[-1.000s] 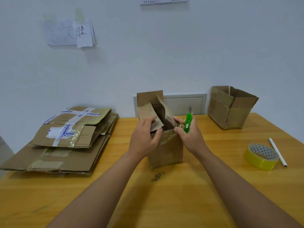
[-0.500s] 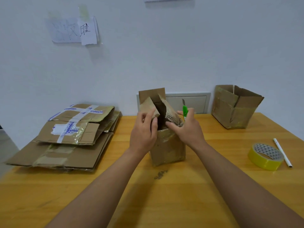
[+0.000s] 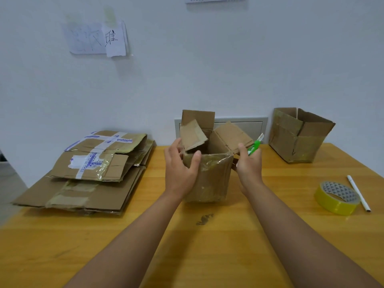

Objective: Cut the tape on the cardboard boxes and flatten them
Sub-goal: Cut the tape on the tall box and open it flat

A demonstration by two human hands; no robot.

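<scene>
A small taped cardboard box (image 3: 209, 177) stands upright mid-table with its top flaps spread open. My left hand (image 3: 179, 168) grips its left upper edge, thumb on the front wall, fingers behind the left flap. My right hand (image 3: 249, 165) is at the box's right side and holds a green utility knife (image 3: 255, 146), blade pointing up and away. A second open box (image 3: 298, 135) stands at the back right. Flattened boxes (image 3: 91, 169) lie stacked at the left.
A yellow tape roll (image 3: 337, 197) and a white pen (image 3: 358, 193) lie at the right on the wooden table (image 3: 207, 246). A white wall with taped papers (image 3: 97, 38) closes the back; a wall panel (image 3: 239, 123) sits behind the box.
The box's top flaps have been pulled apart and the opening is wide. My right hand moved out to the right side with the knife; my left hand shifted to the left edge.
</scene>
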